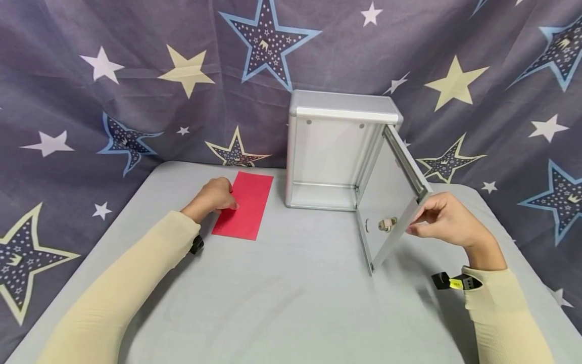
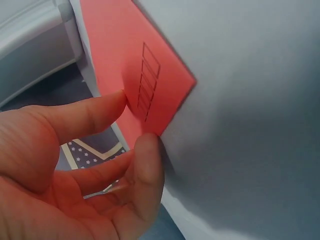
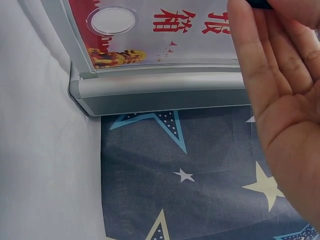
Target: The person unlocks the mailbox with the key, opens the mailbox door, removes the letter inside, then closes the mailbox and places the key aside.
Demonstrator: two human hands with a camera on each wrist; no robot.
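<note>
In the head view, a flat red envelope (image 1: 247,205) lies on the table. My left hand (image 1: 213,196) pinches its left edge, thumb on top; the left wrist view shows a row of printed boxes on the envelope (image 2: 150,80). A silver metal letter box (image 1: 343,101) stands upright at the back, its hinged door (image 1: 386,187) swung out toward me. A small metal lock (image 1: 387,224) sits on the door's inner side. My right hand (image 1: 447,222) is at the door's free edge, fingers curled around a small black piece (image 3: 259,3) that looks like a key head.
The grey-covered table (image 1: 282,298) extends in front of the box. A dark star-patterned cloth (image 1: 150,30) hangs close behind the table. Red lettering (image 3: 175,20) and an oval window (image 3: 113,20) mark the door's front. Cameras are strapped at both wrists.
</note>
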